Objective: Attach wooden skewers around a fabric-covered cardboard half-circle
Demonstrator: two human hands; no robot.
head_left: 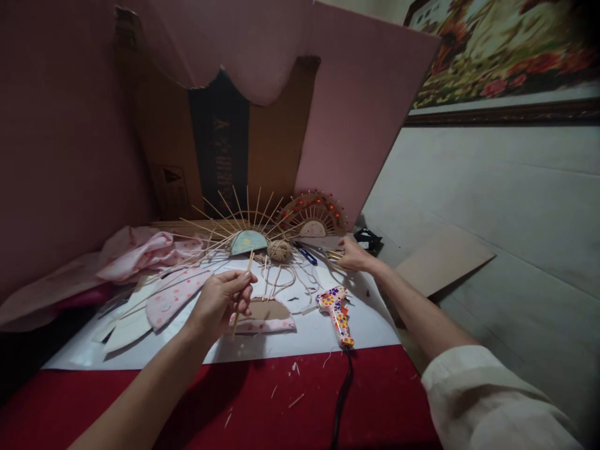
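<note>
Closed in a pinch, my left hand [227, 300] holds a thin bamboo stick [250, 261], perhaps more than one, tilted upright. Beneath it lies a half-round cardboard piece [267, 309] edged in pink dotted cloth, with short sticks standing at its far side. My right hand [354, 255] reaches to the back right, its fingers closed at the gold handles of a pair of scissors [334, 255]. Nearer to me, a flower-patterned hot glue gun [336, 309] rests on the white sheet [370, 334]. A ball of twine [280, 250] sits by a blue-green half-round piece [249, 242] with sticks fanning out.
Behind stand a finished-looking fan [313, 219] with red beads and a large pink board [347, 112]. Pink dotted cloth [140, 250] is heaped left. A blue-handled cutter [307, 253] lies near the twine. The glue gun's black cord [344, 394] crosses the red cloth [281, 412].
</note>
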